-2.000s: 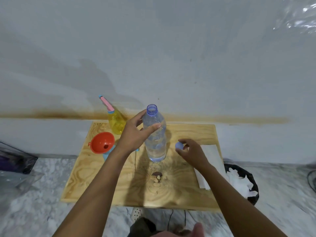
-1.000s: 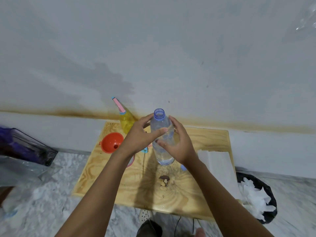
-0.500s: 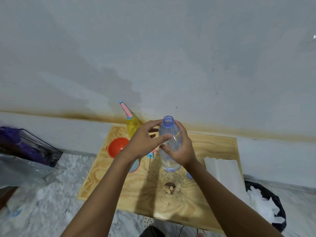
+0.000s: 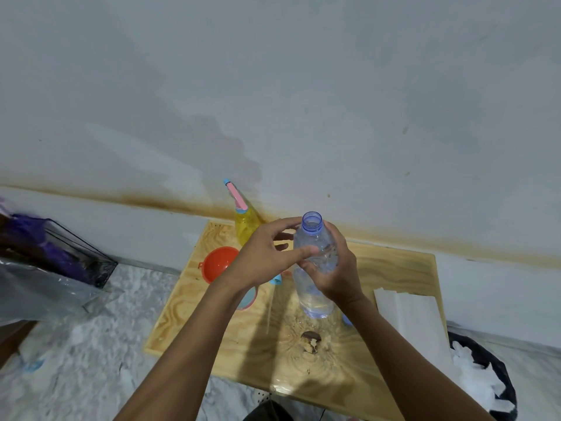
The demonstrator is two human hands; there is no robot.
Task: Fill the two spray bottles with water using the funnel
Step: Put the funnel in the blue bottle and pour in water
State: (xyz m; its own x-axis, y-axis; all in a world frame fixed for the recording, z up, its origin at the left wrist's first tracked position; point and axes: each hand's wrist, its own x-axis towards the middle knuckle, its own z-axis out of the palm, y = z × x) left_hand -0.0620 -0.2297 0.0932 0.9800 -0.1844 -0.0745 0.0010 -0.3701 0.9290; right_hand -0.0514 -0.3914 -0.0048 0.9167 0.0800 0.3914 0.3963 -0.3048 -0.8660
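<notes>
A clear water bottle [image 4: 315, 287] with no cap stands on the wooden table [image 4: 394, 268]. My right hand [image 4: 340, 278] grips its body from the right. My left hand [image 4: 261, 262] holds it from the left, thumb across the front and index finger behind the neck. A yellow spray bottle [image 4: 245, 227] with a pink nozzle stands at the table's back left. The orange funnel [image 4: 216, 262] sits in front of it, over a pale blue object [image 4: 249, 299] that my left forearm mostly hides. A blue cap [image 4: 346, 320] lies behind my right wrist.
Folded white paper [image 4: 406, 317] lies on the table's right side. A black bin [image 4: 498, 372] with crumpled white paper stands on the floor at the right. A wire basket [image 4: 76, 253] with purple contents sits at the left. The wall is close behind the table.
My right hand set the blue cap down on the table and moved to grip the water bottle. My left hand stayed on the bottle. The view shifted down and left.
</notes>
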